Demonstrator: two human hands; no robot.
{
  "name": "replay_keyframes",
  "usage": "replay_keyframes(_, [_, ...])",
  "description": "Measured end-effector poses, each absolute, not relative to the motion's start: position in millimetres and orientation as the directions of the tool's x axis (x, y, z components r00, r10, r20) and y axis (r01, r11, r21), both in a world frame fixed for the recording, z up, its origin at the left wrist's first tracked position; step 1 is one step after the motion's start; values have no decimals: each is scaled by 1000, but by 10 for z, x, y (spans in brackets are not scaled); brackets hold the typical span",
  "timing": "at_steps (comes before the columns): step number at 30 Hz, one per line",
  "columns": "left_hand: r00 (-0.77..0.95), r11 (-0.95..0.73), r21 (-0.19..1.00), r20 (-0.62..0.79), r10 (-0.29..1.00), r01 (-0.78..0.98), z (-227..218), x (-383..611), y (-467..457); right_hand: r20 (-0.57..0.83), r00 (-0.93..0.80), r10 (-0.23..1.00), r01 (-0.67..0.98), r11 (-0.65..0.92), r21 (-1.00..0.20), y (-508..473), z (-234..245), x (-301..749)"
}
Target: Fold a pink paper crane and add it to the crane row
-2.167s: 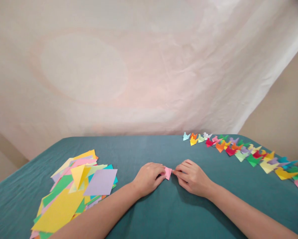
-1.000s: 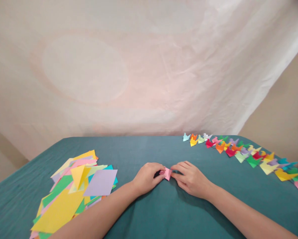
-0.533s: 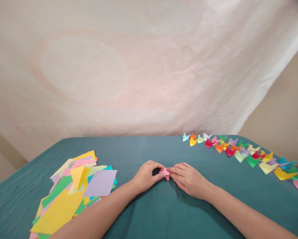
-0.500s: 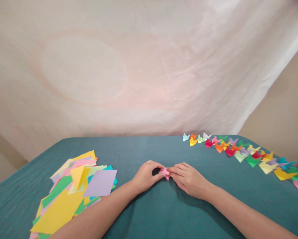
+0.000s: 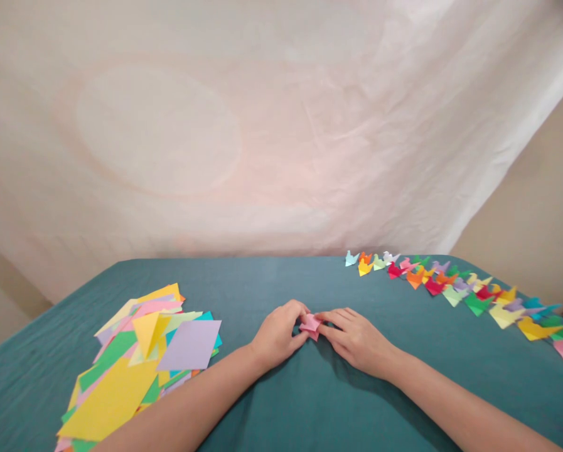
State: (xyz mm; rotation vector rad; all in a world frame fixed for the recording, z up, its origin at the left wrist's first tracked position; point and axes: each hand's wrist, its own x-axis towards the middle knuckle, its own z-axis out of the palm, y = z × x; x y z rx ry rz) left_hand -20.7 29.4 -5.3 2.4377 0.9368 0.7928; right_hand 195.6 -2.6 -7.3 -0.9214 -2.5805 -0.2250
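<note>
A small pink folded paper is held between my two hands, near the middle of the table. My left hand has its thumb and fingertips closed on the paper's left side. From the right, the fingers of my right hand pinch its other edge. Several folds show in the paper; its far and under sides are partly hidden by my fingertips.
Left of my forearm lies a loose pile of coloured paper sheets, with a lilac sheet on top. Rows of folded paper birds line the right side of the green-covered table. A pale cloth hangs behind.
My left fingertips have shifted slightly and spread around the pink paper, showing more of its upper face. The paper has turned a little; the pile and the birds are unchanged.
</note>
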Motion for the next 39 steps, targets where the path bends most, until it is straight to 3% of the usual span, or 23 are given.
replay_keyframes(5, [671,-743,490,359,649,457,-34,-211,267,386,-691,611,650,759,-38,-37,-83,1954])
replay_keyframes(14, [608,-672,550,333,721,496,-120,-204,300,348,-674,651,682,730,-45,-30,-126,1949])
replay_keyframes(20, [625,-678,464,290,725,570,-58,-178,274,319,-662,678,689,718,-96,-39,-115,1925])
replay_keyframes(23, [627,-675,406,266,732,616,-34,-153,262,368,-606,705,683,699,-214,-36,-136,1927])
replay_keyframes(27, [619,-661,346,238,749,666,-23,-126,270,430,-392,813,629,578,-520,16,-191,1943])
replay_keyframes(31, [603,-645,331,232,763,689,-22,-115,290,326,-201,924,537,382,-752,101,-225,1937])
replay_keyframes(39, [583,-630,398,249,773,667,-20,-102,348,203,-239,950,488,298,-820,150,-145,1884])
